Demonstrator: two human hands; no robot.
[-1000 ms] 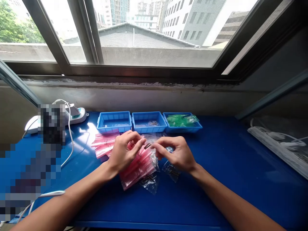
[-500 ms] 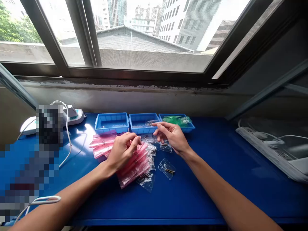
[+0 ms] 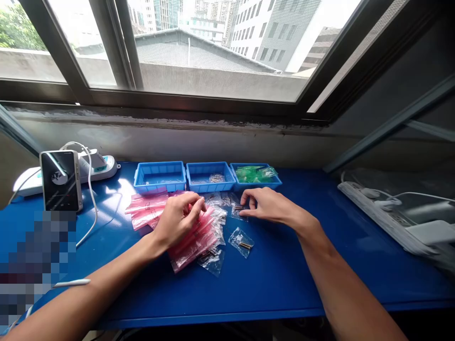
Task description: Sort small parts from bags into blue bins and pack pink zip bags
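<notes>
My left hand point(image 3: 180, 215) hovers over or rests on a pile of pink plastic bags point(image 3: 195, 241), its fingers curled and the thumb pressed near the index finger. What it holds, if anything, is hidden. My right hand point(image 3: 265, 204) reaches down at a small clear bag point(image 3: 237, 210) with thin metal pieces inside, thumb and fingers apart around its right edge. Nearer to me lies another clear bag point(image 3: 241, 242) holding brass-coloured pins. More clear bags point(image 3: 213, 261) stick out from beneath and beside the pink pile.
Three blue trays stand in a row: the left tray point(image 3: 159, 186) and middle tray point(image 3: 210, 187) hold small thin pieces, the right one green bags point(image 3: 254, 174). A phone point(image 3: 61, 182) and power strip point(image 3: 110, 166) are at left. Another power strip point(image 3: 373, 203) lies at right.
My right hand has come down from beside the middle tray to the small clear bag, its wrist shifting right. My left hand stays curled over the pink bags. The view has shifted slightly.
</notes>
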